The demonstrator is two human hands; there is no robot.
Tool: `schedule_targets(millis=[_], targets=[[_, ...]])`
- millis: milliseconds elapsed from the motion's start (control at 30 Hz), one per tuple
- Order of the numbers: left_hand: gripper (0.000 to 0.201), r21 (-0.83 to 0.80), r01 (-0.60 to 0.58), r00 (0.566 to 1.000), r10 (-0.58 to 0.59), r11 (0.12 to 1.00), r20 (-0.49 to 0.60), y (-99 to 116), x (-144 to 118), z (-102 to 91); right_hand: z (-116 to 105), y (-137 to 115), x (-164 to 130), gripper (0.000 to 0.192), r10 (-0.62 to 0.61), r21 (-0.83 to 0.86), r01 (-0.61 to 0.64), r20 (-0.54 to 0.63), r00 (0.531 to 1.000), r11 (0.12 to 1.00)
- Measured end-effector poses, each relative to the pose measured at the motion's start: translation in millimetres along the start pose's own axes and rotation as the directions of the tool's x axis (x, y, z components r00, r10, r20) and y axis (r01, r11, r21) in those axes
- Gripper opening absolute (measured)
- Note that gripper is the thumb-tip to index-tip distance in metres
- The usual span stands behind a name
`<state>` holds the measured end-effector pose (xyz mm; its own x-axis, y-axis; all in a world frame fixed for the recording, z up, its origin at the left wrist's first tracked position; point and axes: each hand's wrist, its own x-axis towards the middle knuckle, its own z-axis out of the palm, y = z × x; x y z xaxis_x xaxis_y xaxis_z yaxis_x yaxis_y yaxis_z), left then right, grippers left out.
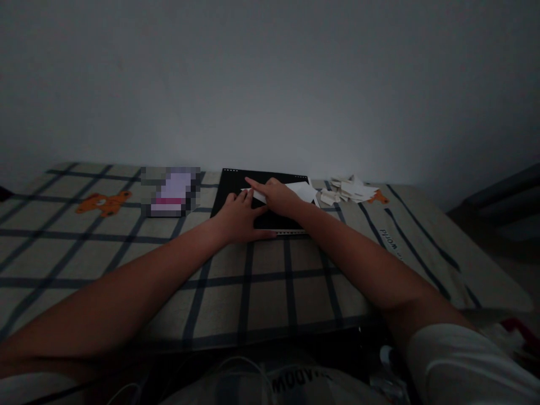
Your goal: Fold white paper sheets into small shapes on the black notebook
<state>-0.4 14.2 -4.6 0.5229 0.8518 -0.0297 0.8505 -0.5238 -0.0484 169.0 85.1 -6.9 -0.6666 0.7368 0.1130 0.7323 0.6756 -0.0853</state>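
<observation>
A black board (236, 183) lies flat on a checked cloth, far ahead of me. On it rests a white sheet of paper (304, 191), partly folded into a pointed shape. My left hand (240, 216) lies flat on the board, fingertips pressing the paper's left point. My right hand (276, 197) rests over the paper's middle, index finger stretched leftward along a crease. Both hands press down on the paper, neither lifting it.
A heap of small white paper scraps (350, 190) sits right of the board. A blurred-out object (171, 191) lies to its left. The checked cloth (270, 275) with orange bear prints covers the surface; a plain wall stands behind.
</observation>
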Motion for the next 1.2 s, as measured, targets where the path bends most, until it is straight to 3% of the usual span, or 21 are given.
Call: schedule_targets(millis=[367,733,1200], targets=[[0.095,0.003,0.0,1.0,0.0,1.0,0.012,0,-1,-0.3,-15,-14,-13,0.06,0.034,-0.143,-0.033,0.005,0.999,0.989],[0.093,0.017,-0.008,1.0,0.008,1.0,-0.004,2,-3,-2.5,1,7,-26,0.059,0.104,-0.112,-0.105,-0.017,0.994,0.988],[0.092,0.006,0.0,1.0,0.0,1.0,0.019,3,-2,-3.1,-4,28,-47,0.065,0.228,-0.175,-0.224,-0.001,0.974,0.959]])
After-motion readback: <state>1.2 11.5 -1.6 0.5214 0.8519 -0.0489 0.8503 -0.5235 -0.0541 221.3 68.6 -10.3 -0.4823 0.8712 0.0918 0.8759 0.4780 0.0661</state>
